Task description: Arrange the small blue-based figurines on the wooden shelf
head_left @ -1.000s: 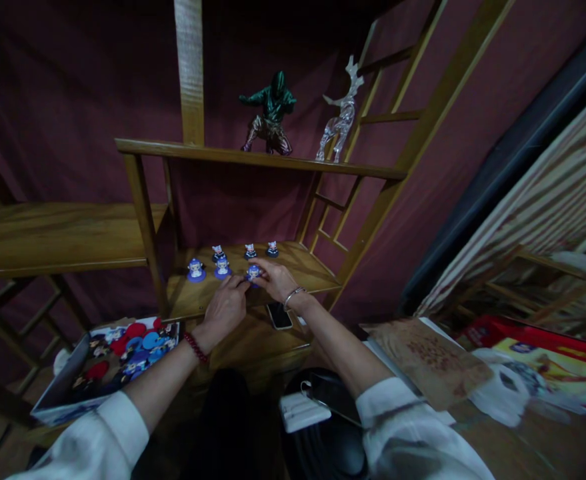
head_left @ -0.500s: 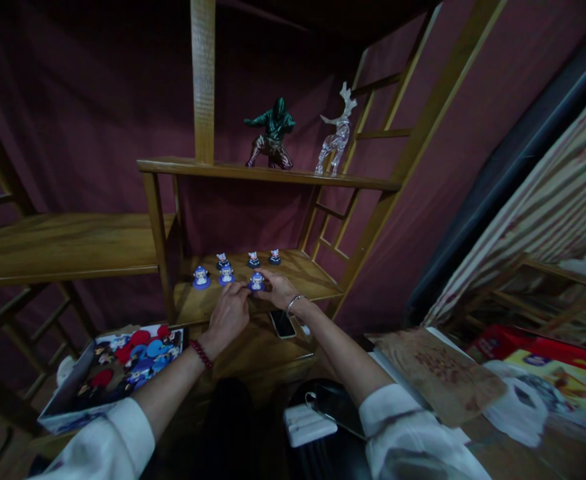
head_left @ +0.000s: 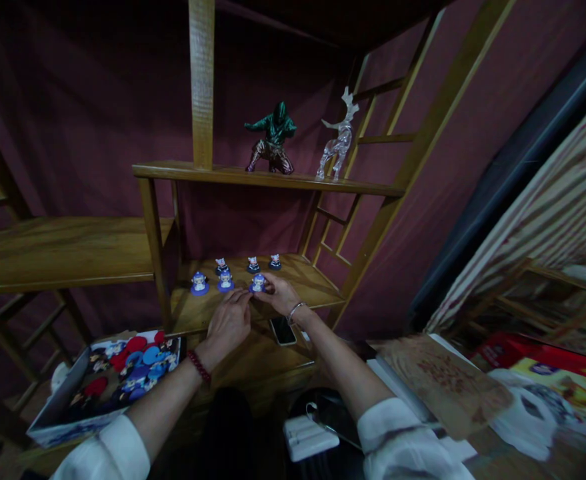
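A small purple-and-white figurine (head_left: 258,284) on a round purple base is at the front of the lower shelf (head_left: 305,287). My right hand (head_left: 280,295) closes its thumb and fingers around this figurine from the right. The fingertips of my left hand (head_left: 230,321) are drawn together at the left edge of its base; their exact grip is partly hidden. To the left stand two similar figurines, one purple figurine (head_left: 225,281) nearer and another purple figurine (head_left: 199,283) farther out. Behind are three dark-based figurines: a left one (head_left: 221,266), a middle one (head_left: 253,265) and a right one (head_left: 275,261).
A green-and-bronze statue (head_left: 273,138) and a clear deer (head_left: 339,137) stand on the shelf above. A phone (head_left: 283,331) lies below my right wrist. At lower left is a box (head_left: 63,427) of red and blue figurines. A white case (head_left: 310,437) rests below.
The view has shifted slightly. My left fingertips have slid a little down and left along the figurine's base, while my right hand keeps hold of the figurine.
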Available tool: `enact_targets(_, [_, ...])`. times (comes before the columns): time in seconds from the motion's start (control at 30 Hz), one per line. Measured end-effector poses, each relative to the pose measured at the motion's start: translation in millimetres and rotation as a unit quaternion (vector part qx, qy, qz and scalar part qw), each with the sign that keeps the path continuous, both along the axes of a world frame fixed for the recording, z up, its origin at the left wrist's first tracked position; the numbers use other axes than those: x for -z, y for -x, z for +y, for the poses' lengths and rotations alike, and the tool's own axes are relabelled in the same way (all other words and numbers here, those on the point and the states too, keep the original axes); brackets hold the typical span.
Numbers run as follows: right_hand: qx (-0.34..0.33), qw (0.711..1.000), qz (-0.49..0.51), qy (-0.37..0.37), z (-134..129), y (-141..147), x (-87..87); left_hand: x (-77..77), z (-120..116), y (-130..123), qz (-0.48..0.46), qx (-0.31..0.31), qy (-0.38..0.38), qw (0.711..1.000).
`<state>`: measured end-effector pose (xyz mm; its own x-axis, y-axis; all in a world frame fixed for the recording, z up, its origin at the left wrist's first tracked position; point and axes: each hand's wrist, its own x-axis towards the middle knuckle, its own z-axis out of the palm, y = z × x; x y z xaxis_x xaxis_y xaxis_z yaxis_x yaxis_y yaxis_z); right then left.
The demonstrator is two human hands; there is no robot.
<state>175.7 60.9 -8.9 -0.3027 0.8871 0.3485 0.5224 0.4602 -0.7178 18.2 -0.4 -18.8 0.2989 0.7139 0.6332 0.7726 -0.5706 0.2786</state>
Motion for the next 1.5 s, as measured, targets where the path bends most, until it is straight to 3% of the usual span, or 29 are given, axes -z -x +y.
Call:
enact_targets(0.53, [0.007,1.0,-0.005,0.013,17,0,-8.4,-1.2,2,-4,0.105,-0.008,0.057,0.993])
enact_targets(0.87, [0.022,0.998,-0.05,-0.006,29,0,-0.2,5.1,5,-7,0.107,-0.022,0.057,0.992])
enact_targets(1.2, [0.009,0.998,-0.065,-0.021,25,-1,-1.5,3.5,5,-7,0.129,-0.025,0.079,0.988])
enact_targets(1.5, [0.04,0.99,-0.123,-0.059,23,-2,-0.9,-0.2,4,-8,0.146,-0.025,0.107,0.983])
